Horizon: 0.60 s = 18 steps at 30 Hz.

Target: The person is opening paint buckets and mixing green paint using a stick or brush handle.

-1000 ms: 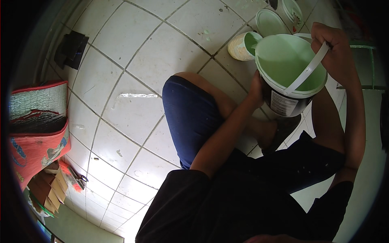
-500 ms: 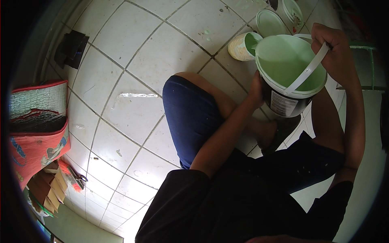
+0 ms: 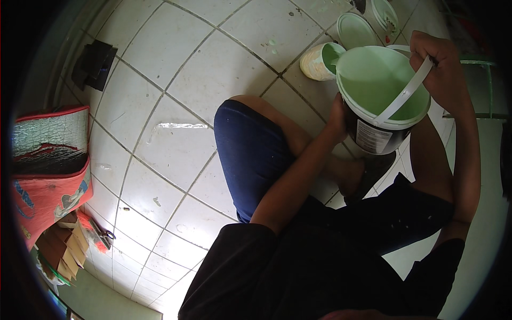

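Note:
A paint bucket [image 3: 377, 137], dark outside with a white rim and pale green inside, is tilted away from me over the floor. My right hand [image 3: 441, 72] is closed around its white handle [image 3: 405, 95] at the far right. Against the bucket's left side my left hand [image 3: 336, 120] supports it, its fingers partly hidden behind the wall. At the bucket's far left lip, pale green paint meets the mouth of a small cream container [image 3: 313, 62], which is green inside and leans on its side. How much paint is in either cannot be seen.
A round green-smeared lid [image 3: 356, 30] and another lid [image 3: 386, 15] lie beyond the container. White floor tiles [image 3: 194, 58] carry green paint spots. A red insulated bag [image 3: 50, 186], cardboard pieces [image 3: 69, 248] and a black object [image 3: 95, 65] are at left.

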### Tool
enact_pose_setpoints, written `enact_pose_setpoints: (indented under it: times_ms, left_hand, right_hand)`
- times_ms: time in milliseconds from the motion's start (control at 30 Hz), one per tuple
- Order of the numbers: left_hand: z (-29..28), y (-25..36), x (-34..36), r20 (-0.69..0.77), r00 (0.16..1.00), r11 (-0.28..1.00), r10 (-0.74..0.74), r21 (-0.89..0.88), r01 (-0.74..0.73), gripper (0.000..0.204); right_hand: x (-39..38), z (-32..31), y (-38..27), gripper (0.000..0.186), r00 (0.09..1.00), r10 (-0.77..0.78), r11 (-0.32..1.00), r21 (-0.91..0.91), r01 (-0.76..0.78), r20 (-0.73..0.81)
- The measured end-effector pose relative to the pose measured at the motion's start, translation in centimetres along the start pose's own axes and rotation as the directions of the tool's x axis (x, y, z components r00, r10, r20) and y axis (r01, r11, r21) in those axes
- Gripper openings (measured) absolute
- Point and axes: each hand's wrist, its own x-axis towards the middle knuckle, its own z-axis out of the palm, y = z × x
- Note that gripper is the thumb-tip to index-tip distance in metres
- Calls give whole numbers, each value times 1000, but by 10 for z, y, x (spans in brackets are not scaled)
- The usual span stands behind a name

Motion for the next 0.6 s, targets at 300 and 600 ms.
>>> enact_pose_setpoints:
  times_ms: [300,600]
  left_hand:
    - [11,6,-7,-18,999,999,-36,-11,36,65]
    - [3,2,-2,-24,1000,1000,0,11,0,64]
  right_hand:
    - [-2,-1,2,34,1000,-3,1000,-5,3,3]
    - [0,1,1,33,1000,0,1000,-16,0,-15]
